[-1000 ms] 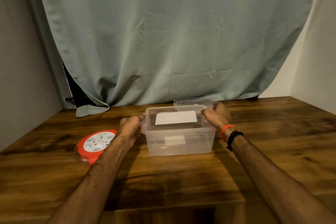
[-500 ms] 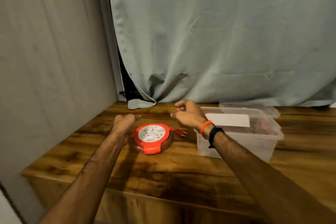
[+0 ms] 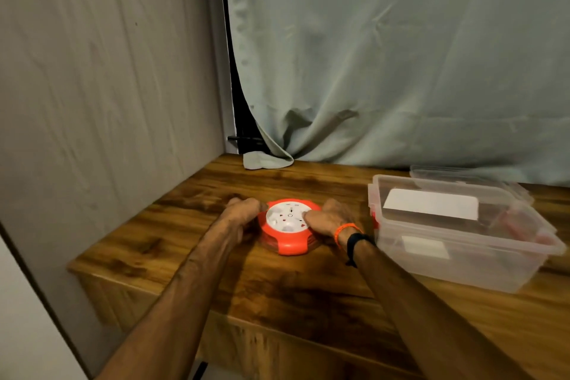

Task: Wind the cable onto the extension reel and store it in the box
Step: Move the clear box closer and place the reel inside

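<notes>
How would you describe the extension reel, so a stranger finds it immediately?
On the wooden table, left of the clear plastic box, lies the extension reel between the left hand and right hand. It is the only round, orange thing, with a white socket face.

The right hand (image 3: 328, 219) is covering the right rim of the extension reel (image 3: 288, 227), and the left hand (image 3: 242, 213) is hiding its left edge, so the cable is not showing clearly. The clear box (image 3: 456, 259) is running off the right edge, blurring reddish contents behind its wall. The lid (image 3: 462, 173) behind it is lying mostly hidden.
</notes>
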Demonstrator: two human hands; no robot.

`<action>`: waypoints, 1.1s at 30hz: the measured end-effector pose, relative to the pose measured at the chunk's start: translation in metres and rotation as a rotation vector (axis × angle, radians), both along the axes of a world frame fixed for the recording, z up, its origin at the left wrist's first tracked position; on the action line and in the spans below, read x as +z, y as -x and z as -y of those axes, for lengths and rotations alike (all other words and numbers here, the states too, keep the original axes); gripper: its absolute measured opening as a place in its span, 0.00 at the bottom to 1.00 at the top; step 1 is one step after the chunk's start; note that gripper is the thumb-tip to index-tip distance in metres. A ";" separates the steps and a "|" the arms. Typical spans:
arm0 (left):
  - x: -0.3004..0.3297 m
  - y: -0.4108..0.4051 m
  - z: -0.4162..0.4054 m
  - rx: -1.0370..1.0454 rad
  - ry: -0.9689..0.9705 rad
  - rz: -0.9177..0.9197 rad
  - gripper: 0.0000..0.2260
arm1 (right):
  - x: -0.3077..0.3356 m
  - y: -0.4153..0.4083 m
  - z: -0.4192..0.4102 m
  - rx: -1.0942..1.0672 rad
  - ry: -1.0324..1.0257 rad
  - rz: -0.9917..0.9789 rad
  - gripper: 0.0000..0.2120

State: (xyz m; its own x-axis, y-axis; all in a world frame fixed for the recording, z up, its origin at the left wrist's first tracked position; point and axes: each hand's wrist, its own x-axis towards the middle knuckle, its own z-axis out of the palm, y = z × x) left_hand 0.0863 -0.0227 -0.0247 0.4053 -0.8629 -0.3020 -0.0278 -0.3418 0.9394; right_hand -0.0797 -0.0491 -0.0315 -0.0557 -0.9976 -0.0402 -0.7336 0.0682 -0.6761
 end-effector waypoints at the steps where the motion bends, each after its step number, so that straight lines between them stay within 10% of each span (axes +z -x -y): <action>1: -0.002 0.001 0.002 0.006 -0.007 -0.003 0.28 | 0.000 -0.001 0.000 -0.007 0.006 0.009 0.15; 7: 0.001 0.001 0.006 0.052 -0.007 -0.008 0.30 | 0.003 -0.002 0.004 -0.035 -0.007 0.133 0.08; 12: 0.024 -0.001 0.005 0.089 0.100 0.002 0.25 | 0.033 0.005 0.014 -0.045 0.069 0.263 0.23; 23: 0.095 0.074 -0.006 -0.005 0.422 -0.216 0.16 | 0.120 0.078 0.009 -0.059 0.124 0.933 0.23; 33: 0.083 0.172 0.010 -0.188 0.399 -0.304 0.22 | 0.121 0.183 -0.010 -0.142 0.045 0.915 0.17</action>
State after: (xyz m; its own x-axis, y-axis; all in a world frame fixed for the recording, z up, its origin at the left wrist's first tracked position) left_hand -0.0860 -0.0323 0.0579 0.1778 -0.9840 -0.0154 0.2390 0.0280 0.9706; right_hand -0.2622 -0.0394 0.0897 -0.1432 -0.9855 -0.0904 0.1008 0.0764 -0.9920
